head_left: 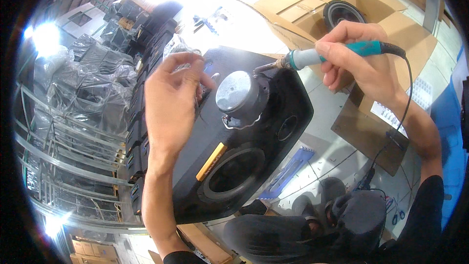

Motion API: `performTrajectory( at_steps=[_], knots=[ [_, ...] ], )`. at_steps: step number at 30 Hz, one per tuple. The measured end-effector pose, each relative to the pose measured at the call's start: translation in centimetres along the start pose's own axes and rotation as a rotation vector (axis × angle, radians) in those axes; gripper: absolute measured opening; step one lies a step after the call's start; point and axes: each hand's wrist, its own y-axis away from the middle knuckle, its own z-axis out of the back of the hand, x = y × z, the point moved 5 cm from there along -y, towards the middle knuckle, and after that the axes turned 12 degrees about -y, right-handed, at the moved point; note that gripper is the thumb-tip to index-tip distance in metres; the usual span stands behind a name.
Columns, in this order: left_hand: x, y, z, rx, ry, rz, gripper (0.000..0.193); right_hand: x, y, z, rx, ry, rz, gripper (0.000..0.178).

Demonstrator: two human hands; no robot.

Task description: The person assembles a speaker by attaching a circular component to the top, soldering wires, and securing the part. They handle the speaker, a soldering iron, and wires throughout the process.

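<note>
My right hand (359, 56) grips a soldering iron (308, 57) by its teal and grey handle, with a dark cord trailing from the back end. Its bent metal tip reaches the far right side of a loose speaker driver (237, 93), whose round grey magnet faces up. The driver lies on a black speaker cabinet (195, 181). Just left of the magnet, my left hand (176, 88) is closed in a pinch; a thin strand like wire hangs below its fingers, whose tips are partly hidden. A yellow bar-shaped object (211, 161) rests on the cabinet beside its round woofer opening (233, 173).
Another speaker driver (343, 14) lies on cardboard (405, 34) at the far right. A brown board (364, 134), blue plastic strips (288, 173) and scissors (398, 216) are on the tiled floor. Black cabinets line the left, near a metal rack (73, 142) and plastic-wrapped goods.
</note>
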Motion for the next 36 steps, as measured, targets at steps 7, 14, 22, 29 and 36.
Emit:
performTrajectory(
  at_steps=[7,14,22,29,36],
  knots=[
    [-0.7,-1.0,2.8,-0.307,0.41,-0.047,0.026,0.0,-0.2,0.6,0.06,0.059,0.094,0.021],
    [0.0,-1.6,1.8,-0.272,0.498,-0.051,0.019,-0.5,-0.5,1.0,0.094,0.078,0.125,0.021],
    [-0.6,-1.3,0.8,-0.234,0.45,-0.06,0.015,-0.4,-0.4,1.1,0.092,0.08,0.126,0.023],
    [-1.2,-1.2,0.2,-0.208,0.401,-0.067,0.015,-0.3,-0.4,1.0,0.083,0.081,0.12,0.023],
    [-1.7,-1.1,0.0,-0.178,0.372,-0.093,0.014,-0.7,-0.8,1.1,0.042,0.012,0.031,0.026]
  ],
)
